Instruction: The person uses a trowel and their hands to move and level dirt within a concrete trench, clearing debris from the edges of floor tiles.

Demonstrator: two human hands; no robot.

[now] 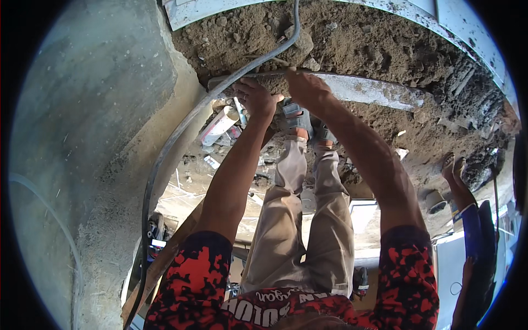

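Note:
A long narrow board (363, 88), coated with pale dried material, lies across the soil in front of me. My left hand (258, 97) rests on its left part, fingers spread, with loose soil beside it. My right hand (307, 86) is closed at the board's far edge, near a thin stick-like piece (277, 60); its blurred fingertips hide whether it grips that piece. A grey hose (243, 70) curves over the board's left end, just beyond my left hand. My sandalled feet stand close behind the board.
A concrete slab (103, 95) with a rough edge rises on the left. Loose soil (350, 45) with stones lies beyond the board. A white plastic pipe (220, 126) leans below my left hand. Another person (470, 202) stands at the right, near a bucket (435, 201).

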